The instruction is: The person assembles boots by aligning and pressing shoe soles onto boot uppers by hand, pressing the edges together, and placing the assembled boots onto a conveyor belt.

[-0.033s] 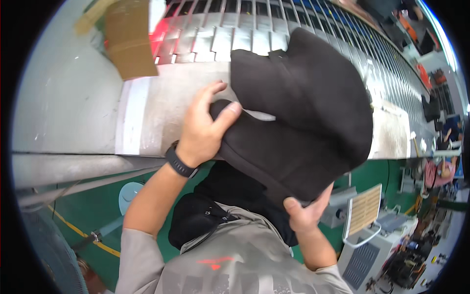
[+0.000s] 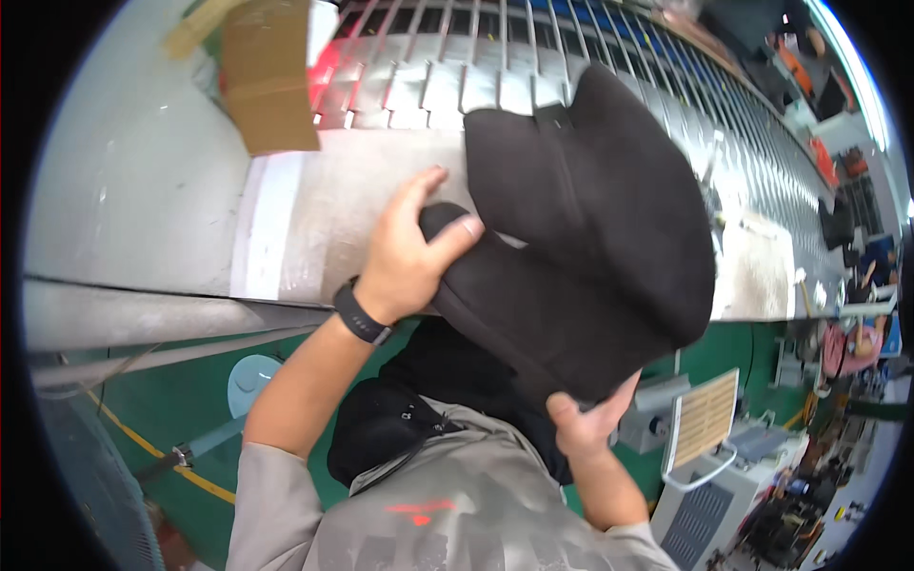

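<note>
A large, dark brown-black piece of soft, thick fabric point(image 2: 609, 219) with curved edges is held up in front of me, folded over on itself. A raised seam runs down its upper part, and a small pale spot shows at the gap between its folds. My left hand point(image 2: 409, 247), with a dark watch on the wrist, grips the rounded left end, thumb on top and index finger stretched up past the edge. At the lower right corner my right hand point(image 2: 592, 419) pinches the fabric, thumb on the near side and the other fingers mostly hidden behind it.
Behind the fabric is a metal work surface point(image 2: 352, 181), with a slatted metal bed point(image 2: 457, 81) beyond it. Brown cardboard point(image 2: 269, 81) stands at the far left. A round pale-blue stool point(image 2: 252, 381) is below left. A grey-white machine point(image 2: 714, 495) stands on the green floor at right.
The fabric has tilted slightly, its upper left corner moving right and down, and the pale gap between the folds has narrowed. Both hands keep their hold.
</note>
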Available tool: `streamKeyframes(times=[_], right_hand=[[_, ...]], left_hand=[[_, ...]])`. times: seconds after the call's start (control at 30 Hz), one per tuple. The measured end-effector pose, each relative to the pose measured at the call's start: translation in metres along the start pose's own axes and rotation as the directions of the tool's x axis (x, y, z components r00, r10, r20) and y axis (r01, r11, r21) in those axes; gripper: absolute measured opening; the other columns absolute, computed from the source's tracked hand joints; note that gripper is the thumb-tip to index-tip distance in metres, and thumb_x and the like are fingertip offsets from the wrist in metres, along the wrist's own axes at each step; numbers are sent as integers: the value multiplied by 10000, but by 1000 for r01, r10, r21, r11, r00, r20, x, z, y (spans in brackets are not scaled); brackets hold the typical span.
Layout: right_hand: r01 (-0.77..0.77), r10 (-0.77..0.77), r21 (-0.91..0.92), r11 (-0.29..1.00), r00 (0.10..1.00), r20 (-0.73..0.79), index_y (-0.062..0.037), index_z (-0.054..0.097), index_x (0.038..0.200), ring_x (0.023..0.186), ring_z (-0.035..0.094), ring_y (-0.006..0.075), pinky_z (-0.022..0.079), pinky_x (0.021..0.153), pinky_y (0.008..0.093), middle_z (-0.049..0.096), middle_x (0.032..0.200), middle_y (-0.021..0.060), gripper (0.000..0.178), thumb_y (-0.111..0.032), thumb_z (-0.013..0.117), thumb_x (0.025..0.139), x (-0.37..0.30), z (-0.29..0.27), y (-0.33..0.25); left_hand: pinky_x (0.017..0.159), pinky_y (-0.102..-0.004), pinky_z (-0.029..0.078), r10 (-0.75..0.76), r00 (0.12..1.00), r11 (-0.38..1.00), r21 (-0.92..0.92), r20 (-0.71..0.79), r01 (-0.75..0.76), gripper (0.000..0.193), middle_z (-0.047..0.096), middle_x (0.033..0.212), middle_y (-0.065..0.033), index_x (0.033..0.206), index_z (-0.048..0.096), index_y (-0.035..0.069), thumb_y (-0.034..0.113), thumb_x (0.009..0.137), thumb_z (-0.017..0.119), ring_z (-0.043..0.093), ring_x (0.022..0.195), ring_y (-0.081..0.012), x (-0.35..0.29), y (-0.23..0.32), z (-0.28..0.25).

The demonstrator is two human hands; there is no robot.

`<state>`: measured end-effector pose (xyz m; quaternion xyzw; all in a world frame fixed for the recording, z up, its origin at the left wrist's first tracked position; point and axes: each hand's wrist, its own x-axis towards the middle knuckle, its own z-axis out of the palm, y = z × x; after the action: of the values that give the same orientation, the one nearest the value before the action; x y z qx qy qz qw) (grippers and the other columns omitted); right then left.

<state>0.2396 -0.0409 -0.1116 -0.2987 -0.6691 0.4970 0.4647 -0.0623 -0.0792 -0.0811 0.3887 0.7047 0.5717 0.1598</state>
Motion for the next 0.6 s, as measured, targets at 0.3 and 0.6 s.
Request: streamKeyframes(times=[0.3, 0.6], right_hand=[[-422, 281, 233, 876, 839, 466, 31, 307, 1638, 1435, 509, 358, 408, 1227, 490, 455, 1600, 192, 968, -273, 862, 905, -57, -14, 21], [-452, 334, 264, 852, 857, 392, 25, 372, 1591, 1397, 539, 355, 429, 1202, 491, 500, 1555, 179, 870, -260, 846, 918, -41, 13, 36]], left_hand=[[1198, -426, 475, 134, 973, 911, -409, 186, -47, 1074, 495, 1623, -248, 1665, 329, -55, 171, 821, 954, 516, 1523, -334, -2, -2, 0], [1152, -419, 517, 264, 829, 933, -348, 493, -90, 1143, 533, 1628, -236, 1722, 297, 46, 206, 806, 961, 661, 1378, -298, 8, 2, -3]])
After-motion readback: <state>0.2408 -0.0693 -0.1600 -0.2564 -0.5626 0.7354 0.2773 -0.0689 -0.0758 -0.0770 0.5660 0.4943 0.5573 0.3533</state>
